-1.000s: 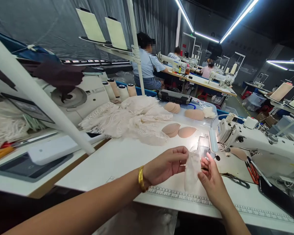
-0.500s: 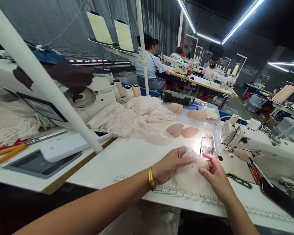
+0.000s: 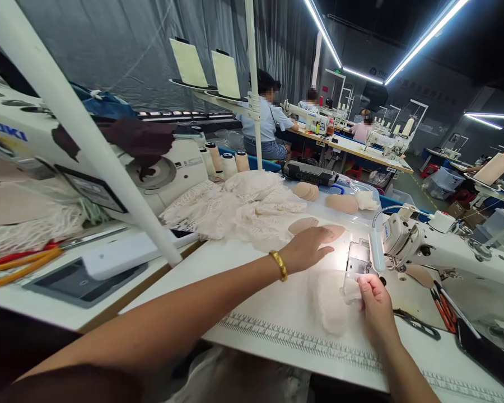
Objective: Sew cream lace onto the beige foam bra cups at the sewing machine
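My left hand (image 3: 306,249), with a gold bracelet (image 3: 279,266) at the wrist, reaches over the white table with fingers stretched and thumb apart. Its fingertips are at two beige bra cup pads, the left pad (image 3: 302,225) and the right pad (image 3: 335,231); whether they touch is unclear. Between thumb and fingers, my right hand (image 3: 376,302) pinches the edge of a sheer white fabric piece (image 3: 331,305). The rest of that piece lies on the table, left of the sewing machine's lit needle plate (image 3: 357,263).
White lace fabric (image 3: 239,207) is heaped at the back left. More beige pads (image 3: 341,203) lie behind. The sewing machine (image 3: 441,240) stands right, with orange-handled scissors (image 3: 444,310) and a black phone (image 3: 485,358) nearby. A thread-stand pole (image 3: 254,84) rises at the back. People sit farther off.
My left hand has let go of the sheer fabric and moved up and away to the pads. My right hand keeps hold of the fabric, which now lies lower and flatter on the table.
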`<state>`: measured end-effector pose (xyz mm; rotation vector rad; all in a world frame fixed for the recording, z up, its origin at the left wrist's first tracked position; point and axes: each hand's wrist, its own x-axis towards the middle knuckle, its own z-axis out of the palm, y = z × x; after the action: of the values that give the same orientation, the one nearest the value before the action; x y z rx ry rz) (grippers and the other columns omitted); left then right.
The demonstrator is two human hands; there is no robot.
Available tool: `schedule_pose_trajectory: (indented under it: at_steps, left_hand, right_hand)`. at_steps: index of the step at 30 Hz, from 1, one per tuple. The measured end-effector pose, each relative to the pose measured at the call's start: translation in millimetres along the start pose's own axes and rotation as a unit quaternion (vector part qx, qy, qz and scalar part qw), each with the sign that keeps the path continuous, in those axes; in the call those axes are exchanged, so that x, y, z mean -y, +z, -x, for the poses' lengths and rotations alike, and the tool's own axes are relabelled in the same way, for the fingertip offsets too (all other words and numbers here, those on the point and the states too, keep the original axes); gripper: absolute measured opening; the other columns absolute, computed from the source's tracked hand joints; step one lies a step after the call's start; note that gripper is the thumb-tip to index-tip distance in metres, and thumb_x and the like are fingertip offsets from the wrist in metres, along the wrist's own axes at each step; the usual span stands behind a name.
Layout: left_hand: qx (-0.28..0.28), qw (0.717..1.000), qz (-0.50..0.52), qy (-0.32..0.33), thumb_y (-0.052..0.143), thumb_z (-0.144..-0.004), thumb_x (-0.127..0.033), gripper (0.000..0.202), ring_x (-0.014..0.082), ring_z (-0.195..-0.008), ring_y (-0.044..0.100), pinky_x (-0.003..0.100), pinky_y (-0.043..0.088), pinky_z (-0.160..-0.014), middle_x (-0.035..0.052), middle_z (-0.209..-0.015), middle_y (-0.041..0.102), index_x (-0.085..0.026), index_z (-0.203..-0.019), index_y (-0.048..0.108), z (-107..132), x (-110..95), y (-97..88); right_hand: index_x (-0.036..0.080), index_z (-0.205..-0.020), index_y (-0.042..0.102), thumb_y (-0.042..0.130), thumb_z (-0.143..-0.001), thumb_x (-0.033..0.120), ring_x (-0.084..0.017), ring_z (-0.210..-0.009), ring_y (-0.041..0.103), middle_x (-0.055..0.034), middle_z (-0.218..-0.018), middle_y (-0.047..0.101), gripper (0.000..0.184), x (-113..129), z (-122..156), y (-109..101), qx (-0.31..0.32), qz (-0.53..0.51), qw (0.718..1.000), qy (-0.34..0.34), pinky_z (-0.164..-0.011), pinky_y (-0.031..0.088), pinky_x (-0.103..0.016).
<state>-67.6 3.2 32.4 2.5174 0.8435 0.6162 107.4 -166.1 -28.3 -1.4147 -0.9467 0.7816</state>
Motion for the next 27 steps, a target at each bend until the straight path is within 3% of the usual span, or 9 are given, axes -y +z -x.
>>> schedule_pose_trajectory:
  at_steps: [2, 5, 8, 11, 16, 18, 20, 23, 27]
  left_hand:
    - [0.007, 0.998, -0.056, 0.011, 0.062, -0.092, -0.022, 0.024, 0.0325, -0.115, 0.063, 0.041, 0.04, -0.102, 0.0139, -0.116, 0.072, -0.019, -0.115, 0.069, -29.8, 12.6, 8.1]
    - [0.023, 0.995, -0.099, 0.003, 0.062, -0.087, -0.012, 0.018, 0.0324, -0.101, 0.066, 0.042, 0.044, -0.097, 0.0146, -0.093, 0.073, -0.016, -0.101, 0.072, -57.1, 26.9, 27.7]
    - [0.019, 0.993, -0.117, 0.0, 0.062, -0.084, -0.008, 0.016, 0.032, -0.095, 0.066, 0.043, 0.046, -0.092, 0.0135, -0.084, 0.071, -0.016, -0.094, 0.071, -65.2, 33.8, 39.7]
    - [-0.002, 0.994, -0.112, -0.007, 0.059, -0.085, -0.009, 0.015, 0.0305, -0.095, 0.065, 0.041, 0.047, -0.089, 0.0131, -0.087, 0.07, -0.017, -0.094, 0.069, -64.4, 32.0, 33.8]
    - [-0.05, 0.996, -0.051, -0.047, 0.041, -0.101, -0.027, 0.027, 0.0222, -0.087, 0.064, 0.031, 0.048, -0.075, 0.009, -0.092, 0.07, -0.016, -0.099, 0.066, -40.2, 7.1, -4.4]
    - [-0.019, 0.999, -0.001, -0.047, 0.043, -0.1, -0.035, 0.029, 0.0175, -0.075, 0.062, 0.025, 0.046, -0.064, 0.0028, -0.083, 0.069, -0.018, -0.096, 0.066, -18.4, -8.7, -18.6]
    - [0.054, 0.992, 0.102, -0.046, 0.052, -0.094, -0.04, 0.027, 0.0146, -0.066, 0.058, 0.022, 0.042, -0.057, -0.0007, -0.074, 0.065, -0.018, -0.088, 0.066, 6.3, -24.9, -25.9]
    - [0.13, 0.969, 0.203, -0.05, 0.056, -0.089, -0.04, 0.026, 0.0129, -0.061, 0.054, 0.022, 0.038, -0.055, -0.0024, -0.068, 0.061, -0.018, -0.083, 0.067, 35.8, -44.1, -21.9]
    - [0.123, 0.983, 0.132, -0.014, 0.055, -0.092, -0.035, 0.022, 0.0168, -0.071, 0.061, 0.026, 0.045, -0.065, 0.001, -0.077, 0.068, -0.018, -0.087, 0.068, 45.3, -55.8, -5.1]
  right_hand:
    - [0.023, -0.085, 0.061, 0.06, -0.094, 0.067, -0.016, -0.057, 0.046, 0.0051, -0.058, 0.05, 0.044, -2.2, -0.7, -0.2, 0.008, -0.002, 1.0, 0.009, -0.058, 0.037, -0.029]
    - [0.023, -0.088, 0.062, 0.06, -0.094, 0.066, -0.017, -0.061, 0.05, 0.0041, -0.064, 0.055, 0.043, -4.3, 1.2, -1.0, 0.021, -0.013, 0.999, 0.027, -0.061, 0.039, -0.028]
    - [0.023, -0.091, 0.063, 0.062, -0.093, 0.066, -0.017, -0.063, 0.051, 0.0045, -0.066, 0.056, 0.043, -5.6, 2.1, -1.6, 0.016, -0.022, 0.999, 0.041, -0.062, 0.04, -0.028]
    - [0.023, -0.093, 0.065, 0.065, -0.09, 0.067, -0.016, -0.064, 0.052, 0.005, -0.067, 0.056, 0.044, -6.1, 1.2, -2.0, 0.017, -0.028, 0.998, 0.045, -0.063, 0.041, -0.027]
    - [0.022, -0.096, 0.068, 0.068, -0.088, 0.068, -0.015, -0.065, 0.053, 0.0031, -0.073, 0.062, 0.046, -6.2, -0.6, -4.9, 0.017, -0.06, 0.997, 0.051, -0.065, 0.043, -0.028]
    - [0.021, -0.097, 0.07, 0.068, -0.087, 0.071, -0.015, -0.065, 0.054, 0.001, -0.076, 0.065, 0.051, -5.7, -0.6, -6.4, 0.018, -0.089, 0.994, 0.054, -0.065, 0.043, -0.028]
    - [0.02, -0.098, 0.071, 0.065, -0.087, 0.075, -0.016, -0.066, 0.058, -0.002, -0.079, 0.068, 0.056, -4.0, 0.9, -7.6, 0.021, -0.122, 0.99, 0.061, -0.064, 0.045, -0.028]
    - [0.019, -0.102, 0.072, 0.056, -0.091, 0.079, -0.018, -0.07, 0.064, -0.0046, -0.081, 0.068, 0.063, 1.4, 7.6, -9.3, 0.03, -0.13, 0.989, 0.059, -0.067, 0.049, -0.03]
    - [0.021, -0.111, 0.072, 0.064, -0.096, 0.06, -0.019, -0.077, 0.068, -0.0036, -0.087, 0.072, 0.043, 12.4, 24.4, -10.5, 0.062, 0.022, 0.997, -0.027, -0.075, 0.056, -0.032]
